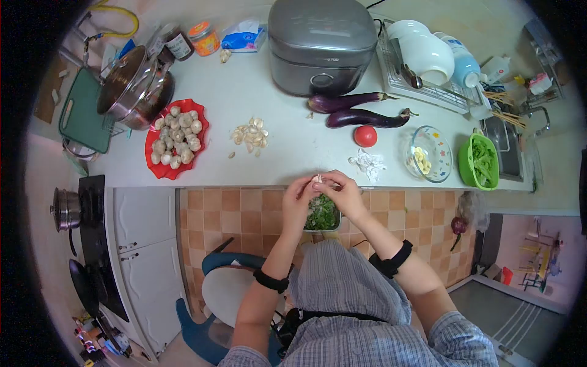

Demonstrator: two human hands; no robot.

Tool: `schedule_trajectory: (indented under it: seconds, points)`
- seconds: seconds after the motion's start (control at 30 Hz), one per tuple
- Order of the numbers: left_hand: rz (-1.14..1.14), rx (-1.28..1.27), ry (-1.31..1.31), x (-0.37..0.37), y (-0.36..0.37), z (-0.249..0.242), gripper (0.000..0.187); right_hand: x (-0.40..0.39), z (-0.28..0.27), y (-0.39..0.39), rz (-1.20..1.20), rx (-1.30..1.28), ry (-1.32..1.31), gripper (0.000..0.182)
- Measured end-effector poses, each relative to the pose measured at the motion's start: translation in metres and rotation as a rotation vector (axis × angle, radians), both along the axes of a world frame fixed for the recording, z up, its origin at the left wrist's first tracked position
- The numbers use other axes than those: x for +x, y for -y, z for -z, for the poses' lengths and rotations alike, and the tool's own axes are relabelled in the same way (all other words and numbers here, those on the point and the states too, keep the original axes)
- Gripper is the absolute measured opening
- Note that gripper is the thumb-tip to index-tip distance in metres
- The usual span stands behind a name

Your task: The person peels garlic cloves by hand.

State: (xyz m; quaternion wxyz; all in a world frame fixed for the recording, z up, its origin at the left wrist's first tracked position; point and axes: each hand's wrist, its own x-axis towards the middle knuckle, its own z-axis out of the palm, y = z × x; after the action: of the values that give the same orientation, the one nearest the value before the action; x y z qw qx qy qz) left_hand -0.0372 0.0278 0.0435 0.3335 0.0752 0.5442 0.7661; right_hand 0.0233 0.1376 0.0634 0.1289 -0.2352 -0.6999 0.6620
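Note:
Close to the counter's front edge, my left hand (297, 193) and my right hand (344, 192) meet at the fingertips. Both pinch a small whitish garlic clove (317, 178). Directly below them, a bin (331, 230) holds green leafy scraps (321, 212). To the left on the counter lies a loose pile of unpeeled garlic cloves (252, 134). White papery scraps (368, 163) lie to the right of my hands. Beyond these, a clear glass bowl (439, 150) with a printed pattern contains pale peeled cloves (420, 160).
A red dish (202, 144) of whole garlic heads is at the left, near a steel pot (136, 88). Two eggplants (367, 118) and a tomato (365, 136) lie before the rice cooker (323, 46). A green basket (470, 181) of leafy greens stands at the right, below a dish rack (428, 92).

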Motion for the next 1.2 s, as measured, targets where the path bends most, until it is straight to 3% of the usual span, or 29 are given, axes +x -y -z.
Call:
schedule_trajectory:
  seconds: [0.2,0.47,0.53,0.63,0.7,0.73,0.8,0.9,0.93,1.2]
  points:
    - [0.047,-0.112,-0.070,-0.001,0.001,0.005,0.022,0.011,0.009,0.003,0.069,0.131,0.080,0.016]
    - [0.136,-0.190,0.112,-0.005,0.006,0.008,0.024,0.020,0.021,-0.010,0.172,-0.117,0.051,0.016]
    - [-0.042,-0.125,0.249,-0.011,0.008,0.020,0.027,0.017,0.026,-0.023,0.263,-0.088,0.067,0.016]
    - [-0.069,-0.087,0.294,-0.019,0.013,0.026,0.027,0.007,0.032,-0.037,0.338,-0.027,0.082,0.015]
    - [-0.041,-0.138,0.277,-0.023,0.013,0.024,0.025,-0.001,0.033,-0.041,0.159,0.408,0.070,0.017]
    - [-0.016,-0.182,0.262,-0.026,0.012,0.023,0.024,-0.006,0.031,-0.041,0.162,0.406,0.063,0.017]
    - [0.005,-0.197,0.244,-0.030,0.011,0.024,0.023,-0.013,0.029,-0.034,0.158,0.797,0.042,0.022]
    - [0.046,-0.202,0.212,-0.032,0.009,0.028,0.024,-0.009,0.026,-0.018,0.107,0.574,-0.069,0.023]
    - [0.070,-0.188,0.198,-0.031,0.008,0.029,0.025,-0.008,0.022,-0.007,0.099,0.230,-0.071,0.023]
    - [0.190,-0.332,-0.004,-0.015,0.005,0.021,0.022,0.010,0.034,0.006,0.046,-0.022,-0.006,0.026]
